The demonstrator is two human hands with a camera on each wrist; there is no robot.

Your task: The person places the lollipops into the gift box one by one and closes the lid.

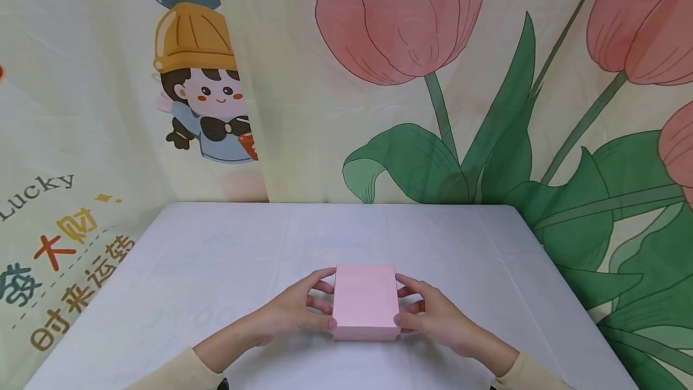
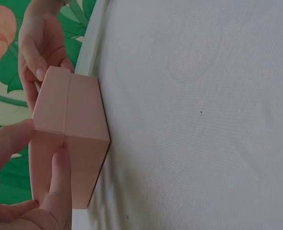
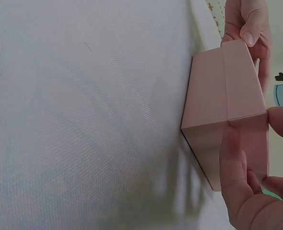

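A pink lidded cardboard box (image 1: 365,298) sits upright on the white-covered table, near its front middle. The seam between lid and base runs round its sides in both wrist views. My left hand (image 1: 300,306) holds the box's left side, thumb at the near corner and fingers spread toward the far one. On the opposite side, my right hand (image 1: 435,316) grips it in a mirrored way. One fingertip of the left hand (image 2: 60,158) presses right by the lid seam. A right-hand finger (image 3: 232,148) likewise lies at the seam. The lid is on, so the inside is hidden.
The white tabletop (image 1: 216,251) stretches behind and to both sides of the box. Beyond its back edge hangs a cloth backdrop (image 1: 292,107) printed with tulips, a cartoon figure and lettering.
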